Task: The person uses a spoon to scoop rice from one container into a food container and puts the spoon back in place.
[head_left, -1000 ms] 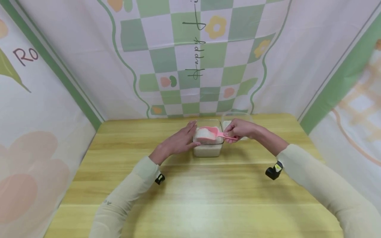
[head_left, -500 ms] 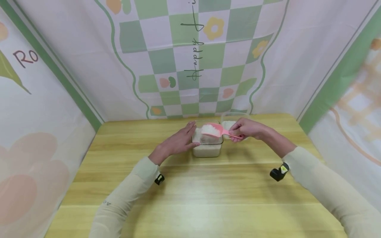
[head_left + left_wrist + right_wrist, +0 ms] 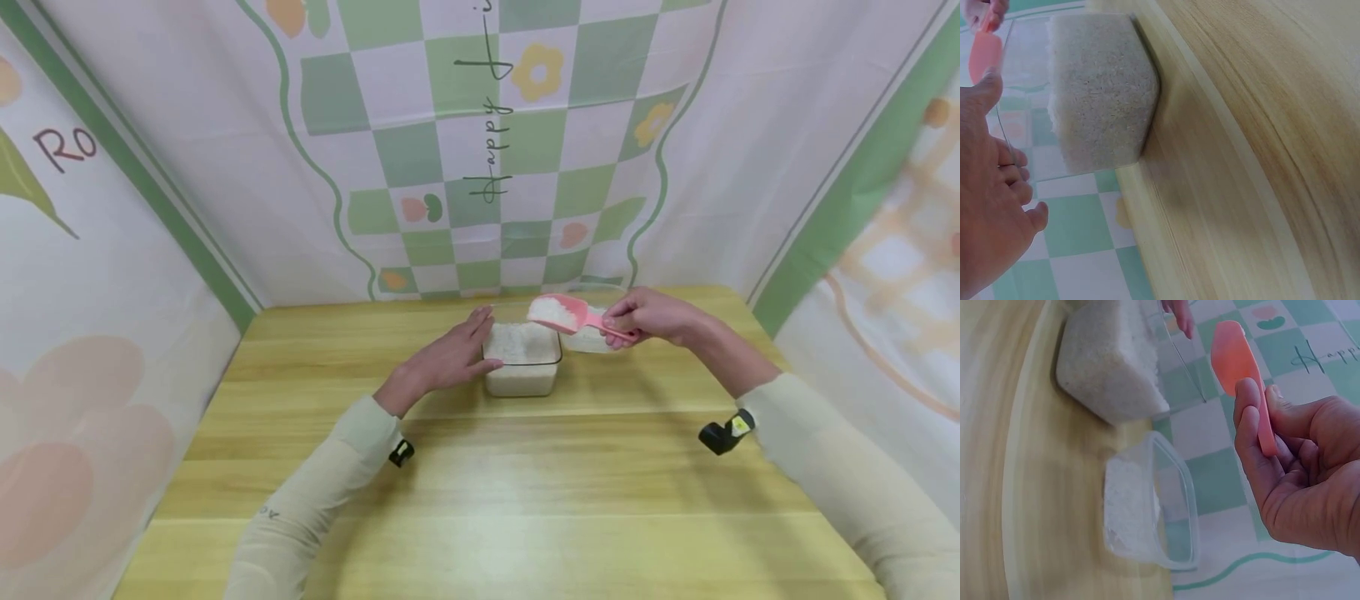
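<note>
My right hand [image 3: 652, 315] pinches the handle of a pink scoop [image 3: 582, 315] between thumb and fingers. White rice [image 3: 550, 311] is heaped in the scoop, which is raised above the gap between two containers. On the left is a clear rectangular glass container [image 3: 521, 385], partly filled with rice [image 3: 1104, 94]. Spread at its left side, my left hand [image 3: 450, 354] touches the rim with fairly straight fingers and thumb. A clear plastic tub [image 3: 1141, 456] stands just right of the glass container, with white rice low inside it.
Both containers stand near the back edge of a wooden table [image 3: 480, 483]. Behind it hangs a green and white checked cloth [image 3: 472, 150], with more printed cloth at both sides. A small black camera [image 3: 726, 433] sits at the right cuff.
My right hand has lifted the rice-filled scoop from over the glass container and carried it right, toward the plastic tub. The left hand stays at the glass rim.
</note>
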The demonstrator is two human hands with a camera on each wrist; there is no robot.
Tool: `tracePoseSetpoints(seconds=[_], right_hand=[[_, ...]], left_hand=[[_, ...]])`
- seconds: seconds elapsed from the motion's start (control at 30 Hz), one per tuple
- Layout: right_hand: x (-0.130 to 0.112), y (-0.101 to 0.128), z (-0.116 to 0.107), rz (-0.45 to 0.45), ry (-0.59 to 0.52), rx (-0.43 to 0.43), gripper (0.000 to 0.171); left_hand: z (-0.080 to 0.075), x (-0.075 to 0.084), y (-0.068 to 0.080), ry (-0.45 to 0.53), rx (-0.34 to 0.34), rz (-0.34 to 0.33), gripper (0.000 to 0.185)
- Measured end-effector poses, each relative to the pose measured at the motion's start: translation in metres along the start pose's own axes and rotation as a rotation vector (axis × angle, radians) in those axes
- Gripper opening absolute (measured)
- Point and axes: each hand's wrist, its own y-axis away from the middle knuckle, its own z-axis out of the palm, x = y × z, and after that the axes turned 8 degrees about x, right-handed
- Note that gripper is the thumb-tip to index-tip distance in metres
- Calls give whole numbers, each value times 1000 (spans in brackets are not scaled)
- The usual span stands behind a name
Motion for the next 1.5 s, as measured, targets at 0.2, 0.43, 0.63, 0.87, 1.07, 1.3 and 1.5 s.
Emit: tracePoseSetpoints(seconds=[0.2, 0.43, 0.63, 0.87, 1.07, 1.3, 1.5], right_hand=[[3, 7, -12, 15, -5, 33, 25], [20, 14, -28, 46, -7, 80, 28], [34, 17, -39, 62, 18, 124, 33], [52, 16, -50, 70, 68, 185, 36], [62, 14, -54, 65, 120, 228, 35], [67, 13, -53, 82, 158, 293, 37], [65, 14, -52, 96, 197, 333, 38]], left_hand=[[1, -2, 0, -1, 7, 3, 85], [1, -1, 1, -2, 9, 4, 86], [1, -1, 1, -4, 14, 12, 85], [1, -1, 1, 3, 13, 6, 86], [1, -1, 1, 7, 24, 15, 86], [3, -2, 1, 7, 30, 17, 86], [3, -2, 0, 6, 19, 8, 86]])
